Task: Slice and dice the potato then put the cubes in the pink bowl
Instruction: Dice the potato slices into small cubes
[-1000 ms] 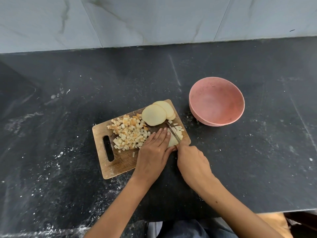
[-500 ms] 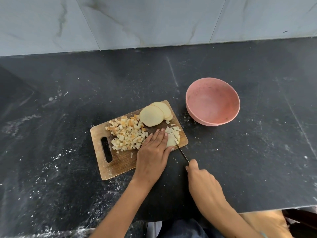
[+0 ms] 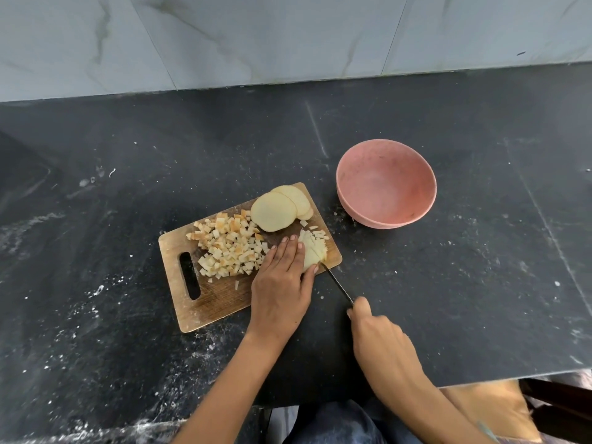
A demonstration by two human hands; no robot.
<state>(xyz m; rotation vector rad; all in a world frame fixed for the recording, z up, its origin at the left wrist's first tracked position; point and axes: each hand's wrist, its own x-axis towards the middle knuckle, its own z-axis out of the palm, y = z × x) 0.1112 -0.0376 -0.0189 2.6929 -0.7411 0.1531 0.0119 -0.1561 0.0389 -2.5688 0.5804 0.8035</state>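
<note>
potato slices [image 3: 278,208]: pale rounds, stacked overlapping at far corner of cutting board [image 3: 217,299]. diced cubes [image 3: 229,248]: heap mid-board, some browned. part-cut slice [image 3: 312,251]: scored into strips, lay flat near board's right edge, a few loose cubes just beyond it. pink bowl [image 3: 386,184]: upright, nothing inside, on tabletop [image 3: 480,251] just right of board.
</note>
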